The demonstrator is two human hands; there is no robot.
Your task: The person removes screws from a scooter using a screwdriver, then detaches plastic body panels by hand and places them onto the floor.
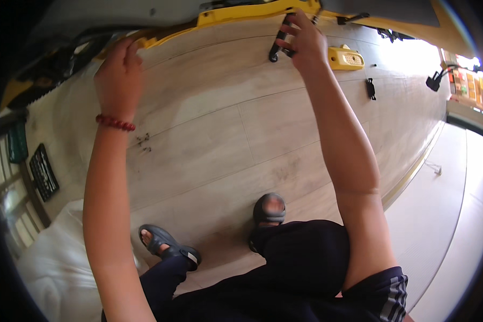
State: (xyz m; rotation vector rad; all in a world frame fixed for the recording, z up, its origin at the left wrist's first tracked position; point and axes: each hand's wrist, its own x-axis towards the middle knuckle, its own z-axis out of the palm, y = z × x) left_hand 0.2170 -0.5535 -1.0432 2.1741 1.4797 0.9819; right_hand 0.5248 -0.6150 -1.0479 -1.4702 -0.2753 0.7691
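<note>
Here a black tool (280, 38) sits in the right hand (308, 44)

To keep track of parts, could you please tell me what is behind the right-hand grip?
Parts of a slender black object show beyond the right-hand grip; whatever the hand covers cannot be seen.

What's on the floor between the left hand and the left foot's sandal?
In the head view, a small cluster of dark bits, possibly screws but too small to be sure, lies between the left hand and the sandal.
</note>
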